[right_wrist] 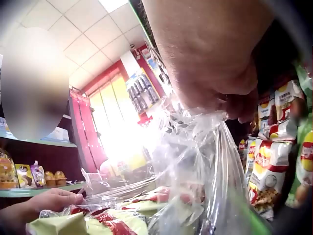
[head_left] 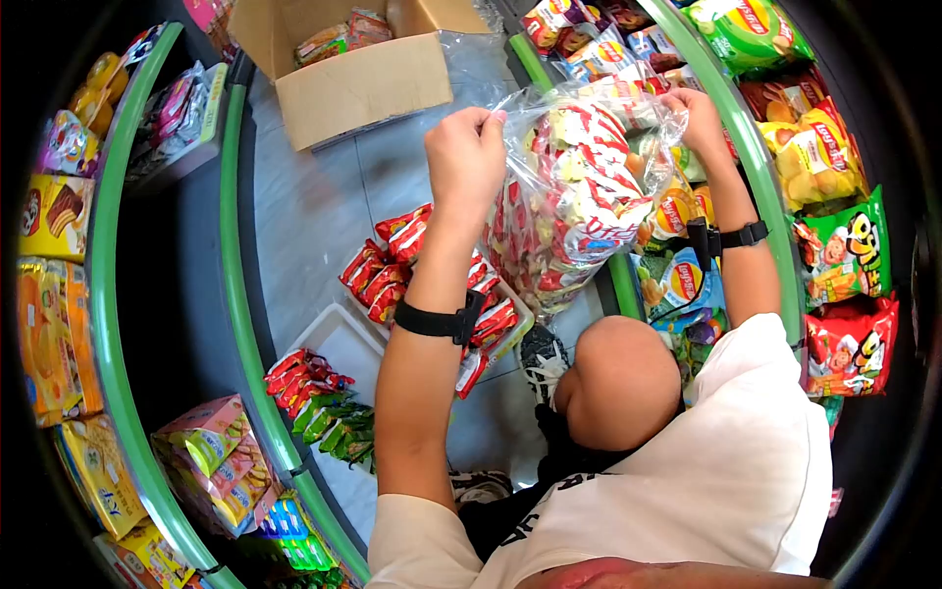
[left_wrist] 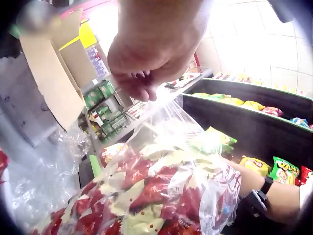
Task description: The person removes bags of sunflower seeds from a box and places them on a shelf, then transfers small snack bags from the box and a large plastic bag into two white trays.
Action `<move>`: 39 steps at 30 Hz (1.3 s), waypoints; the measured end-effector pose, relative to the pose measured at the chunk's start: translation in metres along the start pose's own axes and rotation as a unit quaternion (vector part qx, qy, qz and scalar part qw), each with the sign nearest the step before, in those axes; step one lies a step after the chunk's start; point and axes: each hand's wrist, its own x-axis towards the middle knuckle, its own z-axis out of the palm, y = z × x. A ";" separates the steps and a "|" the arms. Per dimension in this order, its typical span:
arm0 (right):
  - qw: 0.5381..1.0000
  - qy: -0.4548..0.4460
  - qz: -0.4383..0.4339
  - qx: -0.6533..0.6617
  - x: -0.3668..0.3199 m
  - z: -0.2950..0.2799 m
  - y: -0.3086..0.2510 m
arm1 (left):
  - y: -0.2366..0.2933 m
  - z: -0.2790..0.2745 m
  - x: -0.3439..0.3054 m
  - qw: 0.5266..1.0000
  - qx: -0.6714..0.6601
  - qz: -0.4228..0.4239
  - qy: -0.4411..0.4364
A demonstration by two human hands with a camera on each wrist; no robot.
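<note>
A large clear plastic bag (head_left: 579,196) full of red and cream snack packets hangs upright between both hands. My left hand (head_left: 466,162) pinches one side of its mouth, fingers curled over the film. On the far side my right hand (head_left: 697,123) grips the opposite edge, where the film bunches into folds (right_wrist: 195,142) under the fingers. Packets (left_wrist: 146,196) fill the bag below the left hand in the left wrist view. Beneath the left forearm, small red snack packets (head_left: 378,280) stand in rows in a tray on the floor.
An open cardboard box (head_left: 363,88) with a few packets inside stands ahead on the tiled floor. A white bin (head_left: 339,329) sits left of the red packets, near green packets (head_left: 334,427). Green-edged shelves (head_left: 123,294) run along the left; chip bags (head_left: 814,152) fill the right shelf.
</note>
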 end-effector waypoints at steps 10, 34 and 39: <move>0.989 0.046 -0.116 -0.081 -0.043 0.001 -0.022 | -0.010 0.091 -0.040 0.956 -0.224 -0.106 -0.159; 0.970 -0.205 0.040 0.123 -0.096 0.050 0.063 | -0.043 0.105 -0.042 0.953 -0.238 -0.141 -0.124; 0.999 0.011 -0.032 0.021 -0.110 0.067 0.066 | -0.050 0.006 -0.003 0.961 -0.241 -0.071 -0.112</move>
